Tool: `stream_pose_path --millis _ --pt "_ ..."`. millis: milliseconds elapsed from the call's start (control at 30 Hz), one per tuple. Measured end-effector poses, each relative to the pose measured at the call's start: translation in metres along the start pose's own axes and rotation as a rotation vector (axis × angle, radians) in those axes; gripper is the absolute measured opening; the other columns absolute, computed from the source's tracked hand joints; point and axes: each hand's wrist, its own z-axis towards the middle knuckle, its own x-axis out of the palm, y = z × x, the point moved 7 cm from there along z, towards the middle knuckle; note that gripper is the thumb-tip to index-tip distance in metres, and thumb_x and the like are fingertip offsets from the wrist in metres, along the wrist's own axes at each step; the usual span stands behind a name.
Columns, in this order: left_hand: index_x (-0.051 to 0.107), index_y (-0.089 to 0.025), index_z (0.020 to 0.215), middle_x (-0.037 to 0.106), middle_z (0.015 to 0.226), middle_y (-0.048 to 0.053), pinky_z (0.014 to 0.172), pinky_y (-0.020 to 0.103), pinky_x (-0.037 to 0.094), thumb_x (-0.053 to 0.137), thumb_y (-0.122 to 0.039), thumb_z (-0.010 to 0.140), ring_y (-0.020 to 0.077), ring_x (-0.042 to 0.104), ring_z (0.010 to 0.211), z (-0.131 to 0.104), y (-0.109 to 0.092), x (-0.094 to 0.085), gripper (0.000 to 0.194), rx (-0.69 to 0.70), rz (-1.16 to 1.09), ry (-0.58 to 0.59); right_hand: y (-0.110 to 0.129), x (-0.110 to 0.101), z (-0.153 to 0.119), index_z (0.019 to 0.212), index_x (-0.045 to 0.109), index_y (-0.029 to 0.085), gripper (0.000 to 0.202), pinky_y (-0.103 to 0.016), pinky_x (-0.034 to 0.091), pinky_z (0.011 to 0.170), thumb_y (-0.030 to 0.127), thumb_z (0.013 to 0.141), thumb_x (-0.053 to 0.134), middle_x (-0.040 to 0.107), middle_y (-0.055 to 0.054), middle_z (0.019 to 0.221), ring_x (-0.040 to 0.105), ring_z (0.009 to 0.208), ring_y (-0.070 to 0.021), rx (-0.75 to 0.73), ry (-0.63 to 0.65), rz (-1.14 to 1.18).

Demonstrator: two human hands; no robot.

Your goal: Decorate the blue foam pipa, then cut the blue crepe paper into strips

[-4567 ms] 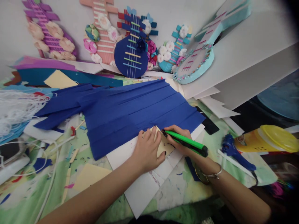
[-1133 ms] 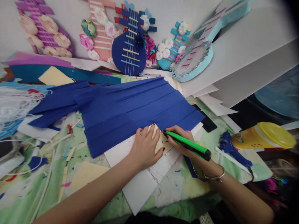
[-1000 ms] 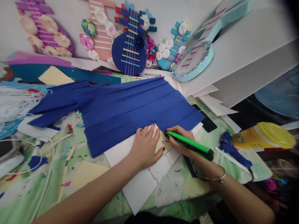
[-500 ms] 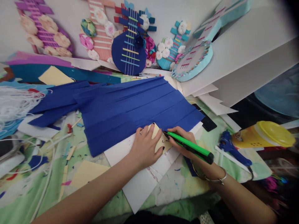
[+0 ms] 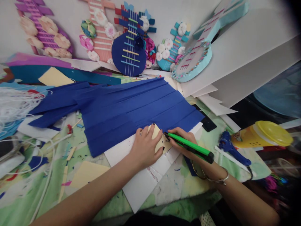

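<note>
My right hand (image 5: 182, 141) is closed around a green utility knife (image 5: 191, 146), its tip down at the edge of a small cream paper piece (image 5: 166, 143). With fingers spread, my left hand (image 5: 148, 142) presses flat on that cream piece. Part of the piece is hidden under the palm and fingers. Beneath it lies a white board (image 5: 141, 191) with cut marks. A large sheet of creased blue crepe paper (image 5: 134, 110) covers the far part of the board and reaches away to the left.
Decorated paper guitars, among them a dark blue one (image 5: 129, 53), lean on the back wall. To the right are a phone (image 5: 207, 121), a blue glue gun (image 5: 234, 147) and a yellow cup (image 5: 256, 135). White cord (image 5: 17, 106) and scraps lie left.
The view has shifted very slightly. Both hands, the knife and the cream paper stay in nearly the same place.
</note>
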Motion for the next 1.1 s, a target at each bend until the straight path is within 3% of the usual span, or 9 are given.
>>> stream_pose_path --millis 300,500,700,900,1100 --pt "0.041 -0.022 0.139 0.035 0.146 0.018 0.097 0.053 0.027 0.042 -0.047 0.089 0.0381 0.037 0.125 0.000 0.000 0.002 0.056 -0.001 0.007 -0.005 0.003 -0.003 -0.005 0.106 0.059 0.024 0.018 -0.029 0.051 0.073 0.028 0.088 0.056 0.068 -0.002 0.097 0.065 0.086 -0.0170 0.043 -0.012 -0.006" --pt "0.042 -0.023 0.138 0.036 0.146 0.018 0.097 0.054 0.027 0.042 -0.046 0.088 0.0382 0.037 0.125 0.000 0.000 0.002 0.055 -0.002 0.011 -0.012 -0.003 -0.002 -0.006 0.103 0.060 0.024 0.019 -0.027 0.051 0.068 0.023 0.084 0.057 0.070 -0.001 0.092 0.066 0.078 -0.0162 0.043 -0.045 -0.026" --pt "0.042 -0.024 0.138 0.037 0.146 0.017 0.096 0.053 0.028 0.042 -0.047 0.088 0.0376 0.038 0.124 0.000 0.000 0.002 0.055 0.002 0.021 -0.001 -0.002 -0.003 -0.007 0.103 0.060 0.025 0.018 -0.026 0.050 0.061 0.030 0.086 0.057 0.070 -0.001 0.089 0.065 0.074 -0.0155 0.029 -0.021 -0.001" --pt "0.042 -0.024 0.139 0.037 0.146 0.017 0.097 0.053 0.028 0.042 -0.047 0.088 0.0377 0.038 0.124 0.001 0.000 0.002 0.056 0.000 0.029 0.002 0.003 -0.006 -0.007 0.101 0.060 0.024 0.018 -0.027 0.051 0.067 0.022 0.083 0.057 0.071 -0.002 0.091 0.067 0.077 -0.0161 0.041 -0.042 -0.032" --pt "0.042 -0.024 0.139 0.037 0.146 0.018 0.096 0.053 0.028 0.041 -0.048 0.088 0.0385 0.039 0.124 -0.001 -0.001 0.002 0.056 -0.008 0.028 0.004 0.002 -0.004 -0.014 0.102 0.060 0.024 0.018 -0.028 0.051 0.065 0.024 0.084 0.057 0.071 -0.002 0.091 0.067 0.076 -0.0166 0.020 -0.041 -0.036"
